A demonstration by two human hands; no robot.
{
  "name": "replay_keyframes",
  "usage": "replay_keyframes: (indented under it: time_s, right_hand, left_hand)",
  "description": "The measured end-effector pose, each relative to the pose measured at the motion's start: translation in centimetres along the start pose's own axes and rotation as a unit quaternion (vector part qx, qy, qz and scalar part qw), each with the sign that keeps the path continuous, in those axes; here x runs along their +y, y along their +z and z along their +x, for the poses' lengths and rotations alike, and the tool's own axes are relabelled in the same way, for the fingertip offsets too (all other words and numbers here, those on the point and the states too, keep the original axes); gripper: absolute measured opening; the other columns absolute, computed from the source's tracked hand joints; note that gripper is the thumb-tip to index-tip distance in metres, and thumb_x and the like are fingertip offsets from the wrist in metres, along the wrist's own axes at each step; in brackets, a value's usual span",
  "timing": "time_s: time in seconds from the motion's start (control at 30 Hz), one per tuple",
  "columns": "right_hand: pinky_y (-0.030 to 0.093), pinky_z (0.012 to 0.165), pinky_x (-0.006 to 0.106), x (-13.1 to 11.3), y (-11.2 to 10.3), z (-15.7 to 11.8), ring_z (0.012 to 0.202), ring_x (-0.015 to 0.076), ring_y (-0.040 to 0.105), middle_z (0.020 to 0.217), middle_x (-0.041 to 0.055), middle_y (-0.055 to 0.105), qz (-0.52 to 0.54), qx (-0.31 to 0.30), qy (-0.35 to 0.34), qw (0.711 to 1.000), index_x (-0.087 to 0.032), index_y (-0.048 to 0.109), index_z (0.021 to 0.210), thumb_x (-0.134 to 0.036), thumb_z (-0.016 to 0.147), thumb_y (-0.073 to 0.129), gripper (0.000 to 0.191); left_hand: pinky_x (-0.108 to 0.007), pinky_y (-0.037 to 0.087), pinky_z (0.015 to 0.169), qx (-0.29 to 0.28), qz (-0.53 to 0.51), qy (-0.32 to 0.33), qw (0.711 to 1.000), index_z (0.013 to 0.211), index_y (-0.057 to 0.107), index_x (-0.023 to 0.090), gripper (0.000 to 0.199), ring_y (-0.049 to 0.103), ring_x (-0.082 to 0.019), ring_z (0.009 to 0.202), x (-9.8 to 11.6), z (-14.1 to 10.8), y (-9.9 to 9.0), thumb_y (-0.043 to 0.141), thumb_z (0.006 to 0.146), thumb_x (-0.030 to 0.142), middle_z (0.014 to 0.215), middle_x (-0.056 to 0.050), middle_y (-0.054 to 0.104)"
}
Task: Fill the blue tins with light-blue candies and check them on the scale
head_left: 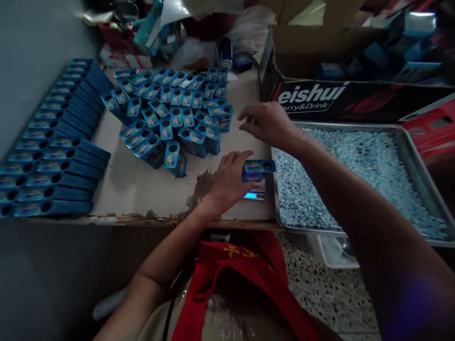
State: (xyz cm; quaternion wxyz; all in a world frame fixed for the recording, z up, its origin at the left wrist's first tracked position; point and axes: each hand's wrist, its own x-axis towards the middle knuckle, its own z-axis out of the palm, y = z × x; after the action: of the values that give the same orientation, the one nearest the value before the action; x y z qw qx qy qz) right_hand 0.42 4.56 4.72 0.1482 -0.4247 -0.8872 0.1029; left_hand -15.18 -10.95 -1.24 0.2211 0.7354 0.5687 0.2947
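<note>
A small blue candy box (259, 166) with a dark round hole on top stands on a digital scale (254, 195) with a lit display. My left hand (231, 176) grips the box's left end, thumb on the near side and fingers on the far side. Above the table, beyond that box, is my right hand (266, 124), its fingers apart and nothing seen in them. Left of it stands a cluster of similar blue boxes (192, 136). Below my right forearm, a metal tray (276, 189) holds many small pale-blue candies (302, 189).
Rows of blue boxes (67, 166) line the table's left side. Behind the tray is a black printed carton (355, 100) with blue packs inside. Plastic bags (195, 52) and a can (226, 52) sit at the back. The table's worn front edge (149, 220) runs before me.
</note>
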Motion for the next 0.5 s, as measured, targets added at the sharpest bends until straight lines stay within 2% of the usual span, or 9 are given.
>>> replay_keyframes:
  time_s: [0.07, 0.13, 0.2, 0.3, 0.37, 0.43, 0.5]
  right_hand:
    - [0.057, 0.102, 0.044, 0.0, 1.6, 4.0, 0.118, 0.0343, 0.076, 0.131, 0.0123, 0.08, -0.04, -0.024, -0.018, 0.999, -0.024, 0.077, 0.134, -0.027, 0.105, 0.076, 0.029]
    - [0.055, 0.104, 0.043, 0.0, 2.7, 6.6, 0.123, 0.0339, 0.074, 0.141, 0.0141, 0.076, -0.077, -0.051, -0.005, 0.996, -0.021, 0.073, 0.14, -0.026, 0.106, 0.077, 0.035]
    - [0.055, 0.104, 0.04, 0.0, 3.1, 7.9, 0.125, 0.0322, 0.073, 0.144, 0.0129, 0.074, -0.093, -0.063, 0.0, 0.994, -0.021, 0.071, 0.142, -0.025, 0.107, 0.076, 0.036]
    - [0.057, 0.103, 0.038, -0.2, 2.9, 8.3, 0.128, 0.031, 0.073, 0.155, 0.0111, 0.067, -0.084, -0.041, -0.006, 0.996, -0.023, 0.069, 0.145, -0.026, 0.109, 0.073, 0.037]
    - [0.059, 0.102, 0.038, -0.5, 2.8, 8.5, 0.129, 0.0312, 0.073, 0.155, 0.0097, 0.067, -0.067, -0.025, 0.012, 0.997, -0.023, 0.071, 0.137, -0.025, 0.107, 0.076, 0.031]
    - [0.061, 0.102, 0.037, -0.7, 3.0, 8.9, 0.13, 0.0316, 0.073, 0.141, 0.0074, 0.072, -0.043, -0.027, 0.038, 0.998, -0.024, 0.073, 0.116, -0.022, 0.102, 0.084, 0.018]
    - [0.062, 0.102, 0.035, -0.7, 3.5, 9.4, 0.13, 0.031, 0.073, 0.128, 0.0058, 0.073, -0.017, -0.034, 0.058, 0.998, -0.024, 0.069, 0.097, -0.019, 0.098, 0.088, 0.019]
  left_hand:
    - [-0.056, 0.054, 0.127, 0.002, -0.008, 0.002, 1.0, 0.157, 0.063, 0.023, 0.094, 0.066, -0.039, 0.143, -0.5, -0.1, -0.2, 0.112, 0.077, 0.03, 0.151, -0.014, 0.071]
    - [-0.055, 0.054, 0.126, 0.001, -0.018, 0.014, 1.0, 0.157, 0.063, 0.025, 0.091, 0.066, -0.039, 0.143, -1.1, 0.0, -0.4, 0.111, 0.079, 0.03, 0.152, -0.013, 0.071]
    - [-0.054, 0.053, 0.127, -0.002, -0.029, 0.032, 0.999, 0.156, 0.064, 0.026, 0.088, 0.065, -0.038, 0.144, -1.6, 0.4, -0.5, 0.109, 0.082, 0.031, 0.154, -0.012, 0.07]
    - [-0.051, 0.053, 0.127, -0.008, -0.044, 0.062, 0.997, 0.156, 0.064, 0.024, 0.083, 0.065, -0.037, 0.144, -1.8, 1.1, -0.6, 0.106, 0.086, 0.035, 0.154, -0.013, 0.07]
    - [-0.049, 0.053, 0.126, -0.017, -0.052, 0.076, 0.996, 0.156, 0.065, 0.023, 0.08, 0.065, -0.037, 0.144, -1.7, 1.6, -0.6, 0.105, 0.088, 0.038, 0.154, -0.013, 0.07]
    - [-0.048, 0.054, 0.126, -0.024, -0.051, 0.083, 0.995, 0.155, 0.066, 0.022, 0.075, 0.066, -0.036, 0.143, -1.3, 2.0, -0.6, 0.102, 0.091, 0.038, 0.153, -0.012, 0.07]
    - [-0.048, 0.054, 0.125, -0.025, -0.036, 0.086, 0.995, 0.152, 0.068, 0.023, 0.07, 0.066, -0.035, 0.141, -0.7, 2.2, -0.6, 0.101, 0.092, 0.037, 0.152, -0.012, 0.07]
